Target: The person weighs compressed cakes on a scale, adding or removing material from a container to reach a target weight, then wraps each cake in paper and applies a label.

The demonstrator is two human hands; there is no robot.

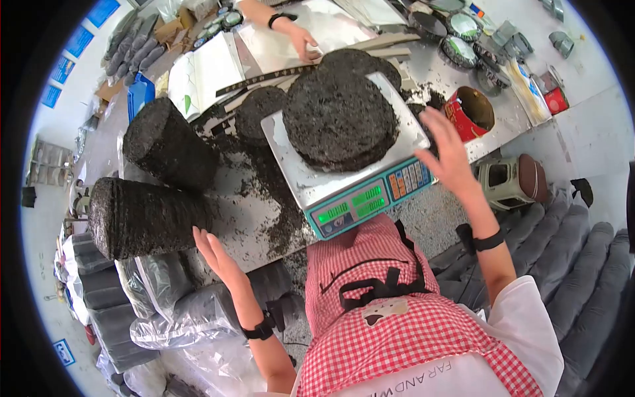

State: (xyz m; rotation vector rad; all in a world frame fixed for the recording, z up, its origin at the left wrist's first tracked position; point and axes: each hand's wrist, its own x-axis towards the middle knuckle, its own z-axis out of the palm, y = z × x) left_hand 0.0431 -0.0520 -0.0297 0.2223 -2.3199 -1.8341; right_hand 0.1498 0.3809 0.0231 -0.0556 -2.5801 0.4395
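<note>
A thick, dark, crumbly round cake (338, 116) lies on the steel pan of a digital scale (311, 188), whose green display is lit. At the scale's right edge is my right hand (451, 155), its fingers spread and holding nothing. My left hand (221, 258) is out to the left, fingers stretched, with its fingertips right at the near end of a tall dark stack of discs (142, 218). Just behind that stack stands a second dark cylinder (169, 142). More dark discs (261, 112) rest on the table behind the scale.
Dark crumbs (245, 175) litter the table around the scale. A red tin (469, 114) stands at the right, with several round lidded tins (460, 51) beyond it. Across the table another person's hand (301, 41) reaches in. Grey filled bags (569, 251) lie at the lower right.
</note>
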